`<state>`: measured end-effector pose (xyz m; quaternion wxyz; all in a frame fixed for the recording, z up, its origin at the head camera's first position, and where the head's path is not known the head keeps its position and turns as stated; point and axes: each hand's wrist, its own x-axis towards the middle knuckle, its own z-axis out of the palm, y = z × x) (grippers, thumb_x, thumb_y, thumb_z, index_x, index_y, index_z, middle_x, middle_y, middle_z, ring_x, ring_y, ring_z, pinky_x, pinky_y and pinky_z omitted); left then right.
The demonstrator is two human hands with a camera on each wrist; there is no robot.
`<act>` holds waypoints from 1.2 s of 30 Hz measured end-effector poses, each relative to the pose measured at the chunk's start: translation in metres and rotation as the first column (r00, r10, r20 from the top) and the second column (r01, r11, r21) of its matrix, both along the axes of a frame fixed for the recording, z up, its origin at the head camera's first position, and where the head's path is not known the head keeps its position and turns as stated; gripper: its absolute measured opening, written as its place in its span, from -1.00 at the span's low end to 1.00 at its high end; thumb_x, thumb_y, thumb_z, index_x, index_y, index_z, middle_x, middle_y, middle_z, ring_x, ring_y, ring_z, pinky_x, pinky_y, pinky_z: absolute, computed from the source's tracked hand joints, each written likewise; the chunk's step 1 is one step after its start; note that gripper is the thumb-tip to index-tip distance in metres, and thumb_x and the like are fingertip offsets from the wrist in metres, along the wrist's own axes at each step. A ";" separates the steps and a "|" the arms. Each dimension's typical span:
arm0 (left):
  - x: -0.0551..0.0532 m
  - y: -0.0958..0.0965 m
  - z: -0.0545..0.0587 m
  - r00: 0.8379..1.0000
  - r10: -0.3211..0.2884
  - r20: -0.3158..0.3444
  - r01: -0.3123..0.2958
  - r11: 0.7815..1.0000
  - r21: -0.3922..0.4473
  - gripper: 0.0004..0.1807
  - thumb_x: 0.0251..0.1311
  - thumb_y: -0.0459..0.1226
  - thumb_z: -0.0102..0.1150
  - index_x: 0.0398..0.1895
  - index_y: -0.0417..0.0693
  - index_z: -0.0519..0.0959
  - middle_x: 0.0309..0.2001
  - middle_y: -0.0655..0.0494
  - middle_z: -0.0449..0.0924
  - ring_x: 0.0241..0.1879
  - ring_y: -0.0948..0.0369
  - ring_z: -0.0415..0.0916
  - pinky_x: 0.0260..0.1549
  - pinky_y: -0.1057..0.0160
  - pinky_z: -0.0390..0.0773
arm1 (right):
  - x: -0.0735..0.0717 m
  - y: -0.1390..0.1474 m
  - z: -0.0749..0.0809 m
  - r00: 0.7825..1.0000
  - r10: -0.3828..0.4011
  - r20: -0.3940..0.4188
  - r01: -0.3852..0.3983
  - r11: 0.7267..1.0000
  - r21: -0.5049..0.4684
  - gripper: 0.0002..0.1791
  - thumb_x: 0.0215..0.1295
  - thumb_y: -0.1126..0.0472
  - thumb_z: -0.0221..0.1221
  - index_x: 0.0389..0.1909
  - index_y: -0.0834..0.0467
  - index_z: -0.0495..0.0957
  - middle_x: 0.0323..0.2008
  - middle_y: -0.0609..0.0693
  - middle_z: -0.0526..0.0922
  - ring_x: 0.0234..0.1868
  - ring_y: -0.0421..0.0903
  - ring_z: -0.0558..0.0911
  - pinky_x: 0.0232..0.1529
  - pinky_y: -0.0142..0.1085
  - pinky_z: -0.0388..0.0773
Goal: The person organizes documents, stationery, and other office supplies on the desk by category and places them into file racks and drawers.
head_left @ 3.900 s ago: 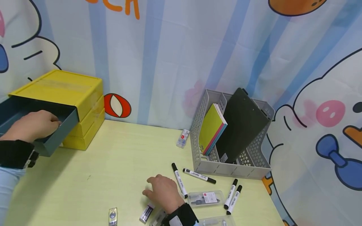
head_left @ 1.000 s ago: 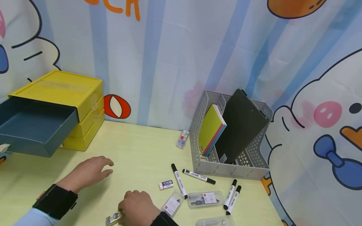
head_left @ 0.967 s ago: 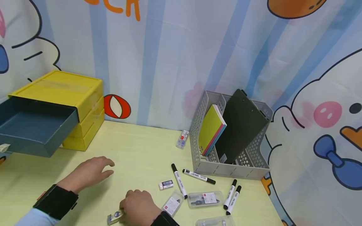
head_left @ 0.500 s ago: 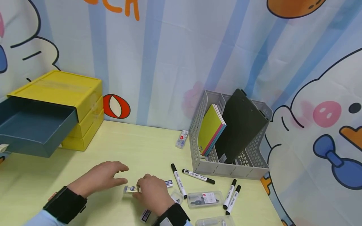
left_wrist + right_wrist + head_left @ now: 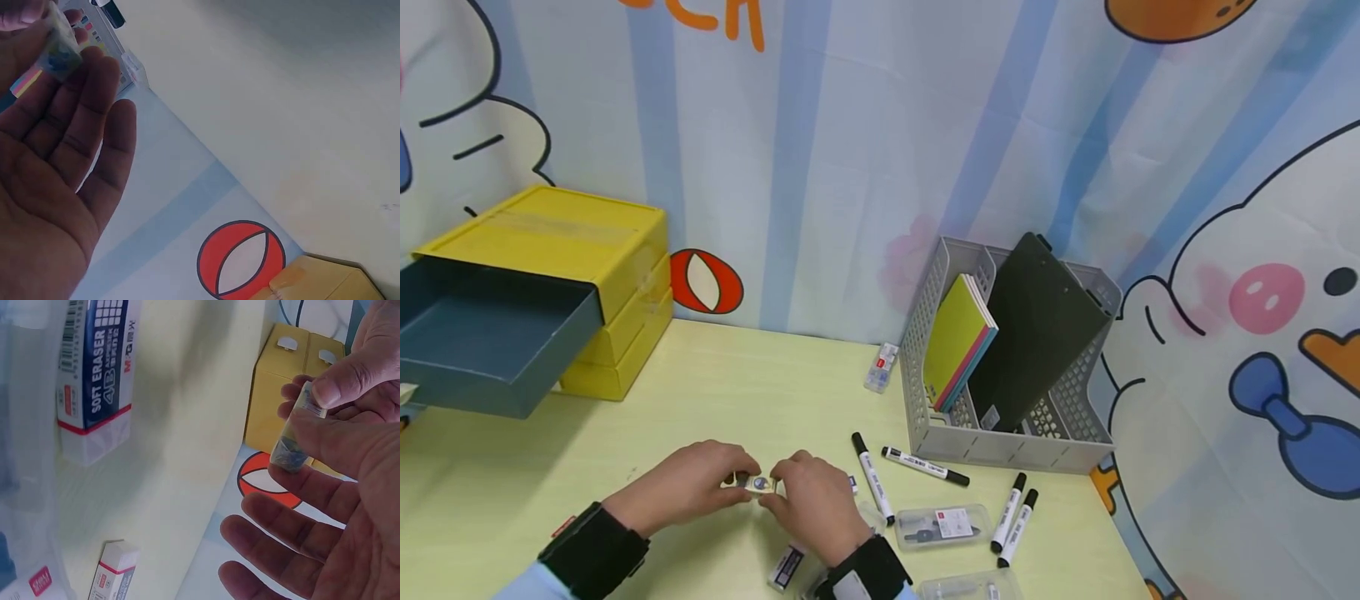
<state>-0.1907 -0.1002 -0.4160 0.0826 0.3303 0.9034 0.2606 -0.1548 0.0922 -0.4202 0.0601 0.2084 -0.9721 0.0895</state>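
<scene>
A small cream-coloured block [image 5: 760,484] with a round dark emblem is raised between my two hands. My left hand [image 5: 691,483] pinches its left end between thumb and forefinger. Thumb and forefinger of my right hand [image 5: 817,505] grip the other end. In the right wrist view the block [image 5: 290,450] has a clear wrapping and a dark blue end, with both thumbs on it; its exact kind I cannot tell. Below my right hand lies a white soft eraser [image 5: 787,567] in a dark blue sleeve. A second eraser [image 5: 116,569] shows further off.
At left, a yellow drawer unit [image 5: 557,233] has its top grey-blue drawer [image 5: 497,342] pulled out. A grey file holder [image 5: 1015,446] with notebooks [image 5: 958,342] and a black clipboard [image 5: 1037,325] stands at back right. Several markers [image 5: 925,465] and clear cases [image 5: 943,527] lie before it.
My right hand has picked up the cream block from the front of the table and brought it up. My left hand has come from the drawer to take its other end.
</scene>
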 end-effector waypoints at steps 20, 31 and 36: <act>-0.002 -0.047 0.073 0.918 0.327 -0.223 -0.325 0.945 0.048 -0.67 0.21 -0.18 0.36 -0.06 -0.20 0.65 -0.27 0.07 0.64 -0.38 0.17 0.45 -0.41 0.17 0.54 | -0.006 0.039 0.001 0.973 -0.128 0.193 0.135 0.990 -0.026 -0.46 0.16 -0.11 0.35 0.08 0.12 0.64 -0.16 0.03 0.70 -0.18 -0.02 0.66 -0.28 -0.14 0.57; -0.004 -0.098 0.114 0.670 0.683 -0.292 -0.685 0.720 0.112 -0.58 0.25 -0.26 0.22 0.02 -0.47 0.49 -0.10 -0.39 0.46 -0.25 -0.20 0.37 -0.32 -0.18 0.49 | -0.010 0.052 0.002 0.954 -0.164 0.250 0.185 0.981 -0.065 -0.45 0.19 -0.10 0.33 0.10 0.16 0.62 -0.06 0.09 0.69 -0.05 0.09 0.65 -0.14 -0.02 0.56; -0.008 -0.120 0.119 0.577 0.763 -0.291 -0.775 0.624 0.100 -0.63 0.26 -0.33 0.16 -0.03 -0.52 0.44 -0.16 -0.43 0.44 -0.30 -0.22 0.35 -0.30 -0.20 0.46 | -0.009 0.056 0.001 0.954 -0.166 0.250 0.190 0.979 -0.076 -0.45 0.19 -0.11 0.32 0.10 0.17 0.62 -0.04 0.10 0.69 -0.04 0.09 0.65 -0.12 -0.02 0.56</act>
